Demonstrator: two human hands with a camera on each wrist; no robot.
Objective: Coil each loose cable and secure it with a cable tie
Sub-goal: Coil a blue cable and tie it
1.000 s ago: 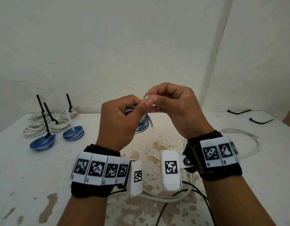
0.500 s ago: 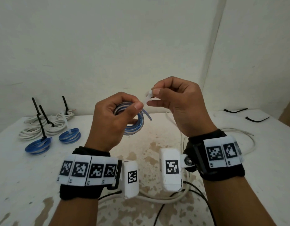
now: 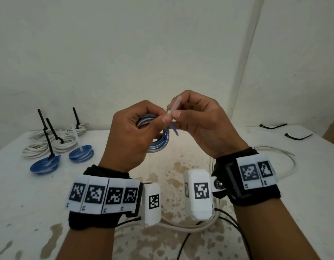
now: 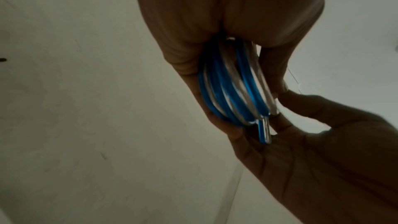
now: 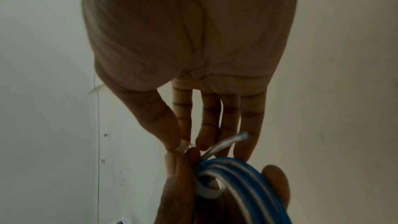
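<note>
A: Where's the cable being worked on?

B: Up in the air over the desk [image 3: 181,166]. The left hand [image 3: 131,136] has its grip curled round a blue and white coil [image 3: 159,142], fingers through the middle and thumb pressed on top.

A: And the right hand [image 3: 201,124]?

B: Its grip pinches a white cable tie [image 3: 173,106] between thumb and forefinger, right at the top of the coil. The tail of the tie sticks up and away from the fingers. From the right wrist view you can see the tie looped round the strands [image 5: 207,192].

A: Any loose end?

B: One short cut end of the cable [image 3: 174,129] pokes out of the coil toward the right palm.

A: What's lying on the desk?

B: Far left, two blue coils [image 3: 65,161], one with a black tie standing up, one with a white tie. Just behind them, white coils [image 3: 55,142] with black ties [image 3: 44,126] standing up. On the right, a loose white cable [image 3: 282,166] curves across the desk and runs under the wrists. At the far right corner, two spare black ties [image 3: 286,131] lie apart from everything else.
</note>
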